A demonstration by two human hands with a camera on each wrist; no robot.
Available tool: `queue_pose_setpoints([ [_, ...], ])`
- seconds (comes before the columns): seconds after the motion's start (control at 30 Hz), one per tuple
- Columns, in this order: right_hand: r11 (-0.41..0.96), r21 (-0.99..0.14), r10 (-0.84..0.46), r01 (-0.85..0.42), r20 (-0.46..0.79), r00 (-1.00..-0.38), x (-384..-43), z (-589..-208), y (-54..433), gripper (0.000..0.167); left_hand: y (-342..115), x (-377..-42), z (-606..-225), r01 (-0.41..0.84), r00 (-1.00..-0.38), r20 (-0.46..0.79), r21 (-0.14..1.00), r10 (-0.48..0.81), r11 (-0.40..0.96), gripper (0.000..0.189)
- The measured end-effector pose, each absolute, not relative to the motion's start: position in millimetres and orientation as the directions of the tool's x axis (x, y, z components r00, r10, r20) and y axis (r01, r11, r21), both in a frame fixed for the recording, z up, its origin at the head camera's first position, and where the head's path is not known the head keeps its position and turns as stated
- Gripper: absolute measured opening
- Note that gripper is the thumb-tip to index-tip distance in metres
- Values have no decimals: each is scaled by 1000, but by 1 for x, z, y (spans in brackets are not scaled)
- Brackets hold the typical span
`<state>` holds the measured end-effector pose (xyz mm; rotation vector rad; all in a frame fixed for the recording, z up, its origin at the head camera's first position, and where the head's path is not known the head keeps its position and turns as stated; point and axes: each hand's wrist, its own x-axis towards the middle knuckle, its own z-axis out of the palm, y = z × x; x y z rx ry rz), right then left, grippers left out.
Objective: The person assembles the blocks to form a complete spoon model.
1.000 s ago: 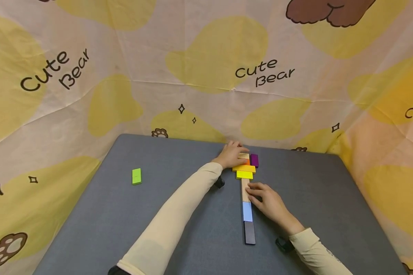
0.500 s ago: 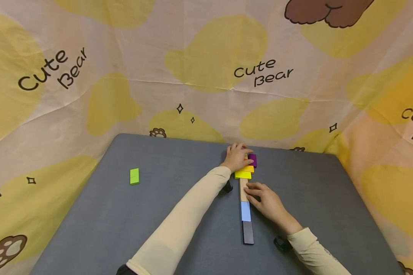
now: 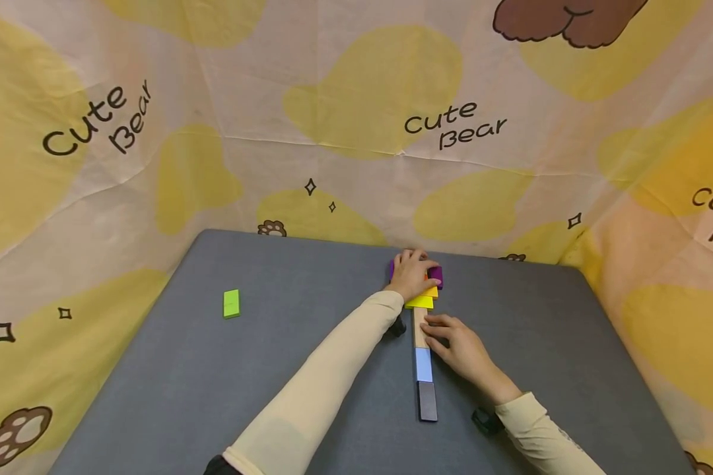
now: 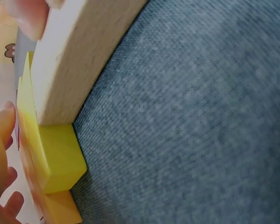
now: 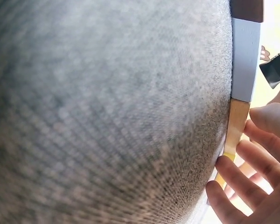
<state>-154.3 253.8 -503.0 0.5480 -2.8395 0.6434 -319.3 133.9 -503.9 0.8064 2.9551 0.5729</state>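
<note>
A straight row of blocks runs away from me on the table. My left hand (image 3: pixel 411 274) bends over its far end, covering the orange block there. Its thumb and a finger reach to the near and far ends of the right purple block (image 3: pixel 436 277). Another purple block (image 3: pixel 391 269) peeks out left of this hand. Just nearer lie a yellow-orange block (image 3: pixel 432 292) and a yellow block (image 3: pixel 419 302). My right hand (image 3: pixel 460 346), fingers loosely extended, touches the plain wooden block (image 3: pixel 420 328) from the right. A light blue block (image 3: pixel 424 365) and a dark grey block (image 3: pixel 427 401) follow.
A lime green block (image 3: pixel 231 303) lies apart on the left side of the grey table (image 3: pixel 309 284). A patterned cloth (image 3: pixel 356 99) hangs behind the far edge. My left forearm in its sleeve (image 3: pixel 315 376) crosses the table's middle.
My left hand has moved right across the far end of the row, uncovering the left purple block and reaching the right one. My right hand has stayed at the wooden block.
</note>
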Motion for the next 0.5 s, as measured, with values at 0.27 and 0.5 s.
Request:
queue_pose_setpoints([
  [0.27, 841, -385, -304, -380, 244, -921, -154, -502, 254, 32, 136, -321, -507, 472, -875, 61, 325, 480, 819, 44],
  [0.5, 841, -387, -300, -377, 245, -922, -154, -503, 254, 32, 135, -320, -506, 457, -883, 61, 342, 466, 821, 39],
])
